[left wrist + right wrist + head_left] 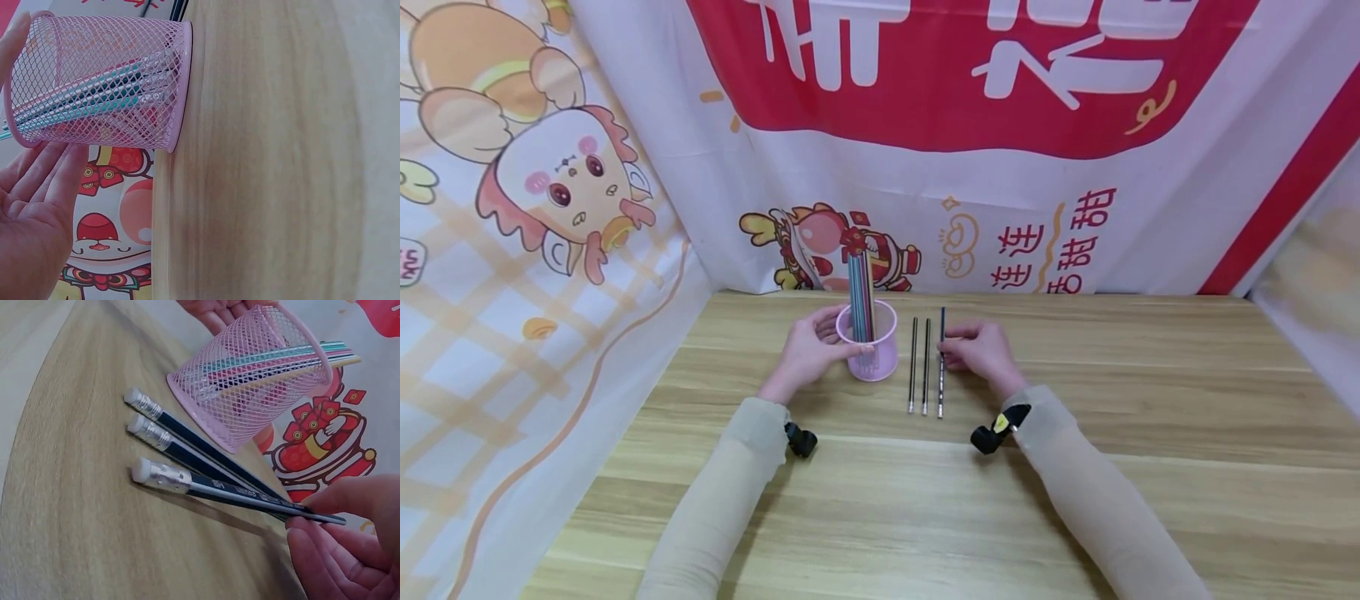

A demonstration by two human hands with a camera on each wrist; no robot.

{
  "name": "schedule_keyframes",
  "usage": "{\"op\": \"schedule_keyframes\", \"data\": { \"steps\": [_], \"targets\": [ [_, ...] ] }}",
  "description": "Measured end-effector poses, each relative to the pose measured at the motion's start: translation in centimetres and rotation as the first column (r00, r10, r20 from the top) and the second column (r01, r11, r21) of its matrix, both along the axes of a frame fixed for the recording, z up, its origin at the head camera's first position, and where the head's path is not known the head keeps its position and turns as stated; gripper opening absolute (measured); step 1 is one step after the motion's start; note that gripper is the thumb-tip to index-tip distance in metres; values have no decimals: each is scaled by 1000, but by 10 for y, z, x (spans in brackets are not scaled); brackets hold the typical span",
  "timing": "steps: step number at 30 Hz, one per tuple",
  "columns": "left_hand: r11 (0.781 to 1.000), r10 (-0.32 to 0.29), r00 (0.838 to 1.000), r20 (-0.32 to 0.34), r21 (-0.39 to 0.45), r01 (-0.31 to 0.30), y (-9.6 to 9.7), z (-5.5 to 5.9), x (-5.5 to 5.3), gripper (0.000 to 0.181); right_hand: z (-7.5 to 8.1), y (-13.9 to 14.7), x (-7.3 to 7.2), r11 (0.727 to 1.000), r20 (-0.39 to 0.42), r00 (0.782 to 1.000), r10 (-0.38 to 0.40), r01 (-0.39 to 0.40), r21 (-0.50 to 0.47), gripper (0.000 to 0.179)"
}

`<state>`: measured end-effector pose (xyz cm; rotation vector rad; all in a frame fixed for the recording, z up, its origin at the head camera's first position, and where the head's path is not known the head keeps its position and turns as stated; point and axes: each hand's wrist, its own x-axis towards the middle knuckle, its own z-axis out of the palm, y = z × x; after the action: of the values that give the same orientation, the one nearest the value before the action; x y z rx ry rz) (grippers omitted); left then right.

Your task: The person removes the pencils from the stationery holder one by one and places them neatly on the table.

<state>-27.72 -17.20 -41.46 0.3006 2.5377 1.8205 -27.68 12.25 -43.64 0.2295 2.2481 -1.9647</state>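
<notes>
Pinching a dark pencil on its far half, the right hand has its thumb and fingers clamped on it from two sides. The pencil has a pale stripe with small writing, a silver band and a white rubber, and the rubber end points back toward the person. A shadow lies on the surface beside it, but I cannot tell if the pencil is touching the wood or just above it. Next to it, on its left, are two black pencils side by side with a small gap, their rubber ends facing the same way. Left of those, a pink net cup stands upright on the surface. The left hand holds the cup, with the thumb on the near side and the fingers on the other side. Inside the cup, a bunch of colored pencils leans a bit, blue-green, pink, dark and yellowish, with their silver ends down at the bottom and the other ends sticking out over the rim. Behind everything hangs a white cloth with red and orange pictures.
</notes>
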Motion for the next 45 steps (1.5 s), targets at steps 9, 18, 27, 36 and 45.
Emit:
{"op": "schedule_keyframes", "data": {
  "steps": [9, 18, 27, 36, 45],
  "targets": [
    [1000, -1, 1000, 5, -11, 1, -1, -1, -1, 91, -5, -3, 0, 995, 1, 1000, -11, 11, 95, 37],
    [1000, 8, 1000, 16, -15, -8, -1, 1, 1, 90, -5, -8, 0, 988, 0, 1000, 0, 1, 153, 37],
    [1000, 3, 1000, 13, -18, -3, -1, 1, 0, 91, -5, -8, 1, 983, -16, 1000, 12, -9, 185, 35],
    [1000, 6, 1000, 14, -7, -6, 0, 0, -1, 91, -5, -7, 1, 986, -31, 999, 11, -5, 164, 38],
    [1000, 11, 1000, 14, 4, -11, 0, 0, -1, 92, 4, -8, 3, 989, -61, 998, -14, 23, 148, 42]
  ]
}}
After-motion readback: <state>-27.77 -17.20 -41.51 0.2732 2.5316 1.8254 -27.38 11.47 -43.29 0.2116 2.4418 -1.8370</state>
